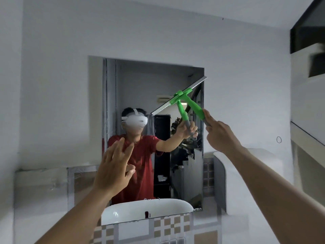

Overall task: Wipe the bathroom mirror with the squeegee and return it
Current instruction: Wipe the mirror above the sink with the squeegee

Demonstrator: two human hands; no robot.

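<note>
The bathroom mirror (140, 80) hangs on the white wall straight ahead. My right hand (219, 133) grips the grey end of a green-handled squeegee (194, 105). Its long metal blade lies slanted against the mirror's upper right part, from the right edge down toward the middle. The squeegee and its reflection meet at the blade. My left hand (114, 166) is raised in front of the mirror's lower left, fingers spread, holding nothing. The mirror reflects a person in a red shirt wearing a white headset.
A white basin (123, 212) sits below the mirror, above checkered tiles (168, 224). A white rounded ledge (246, 155) stands at the right. A dark window recess (307, 32) is at the upper right. White wall surrounds the mirror.
</note>
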